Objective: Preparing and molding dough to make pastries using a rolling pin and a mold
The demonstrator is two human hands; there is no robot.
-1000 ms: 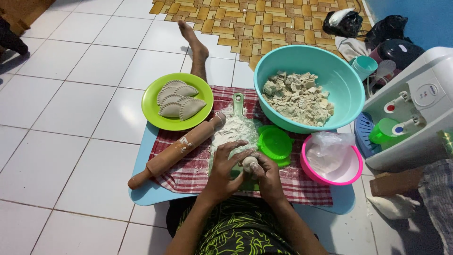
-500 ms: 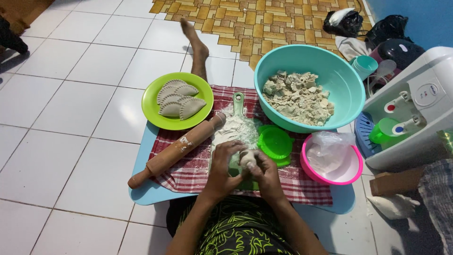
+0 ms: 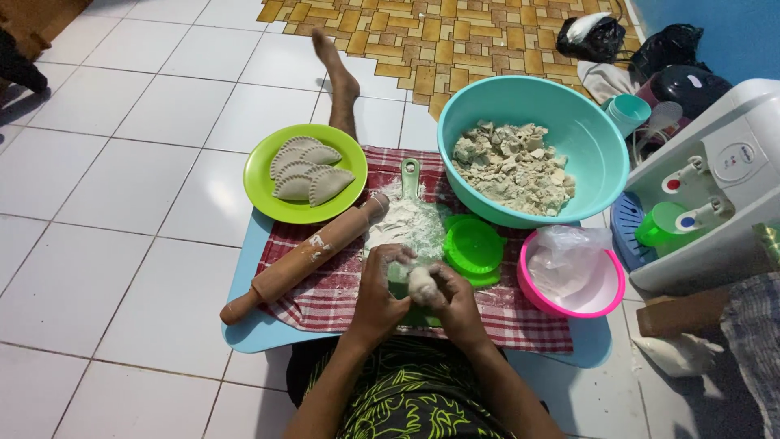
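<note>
My left hand (image 3: 380,291) and right hand (image 3: 457,299) curl closed around 1 small pale dough ball (image 3: 421,282) over the green floured board (image 3: 409,213) — soft, light, probably sticky — best cupped gently in my palms.

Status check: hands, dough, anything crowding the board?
Both hands, left and right, cupped around a dough ball over the floured board. Rolling pin left, green press right, neither touching.

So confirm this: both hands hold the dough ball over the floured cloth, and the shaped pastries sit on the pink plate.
Wrong plate. The head view shows the shaped pastries on the green plate; the pink bowl holds only a plastic bag. The rest stands.
</note>
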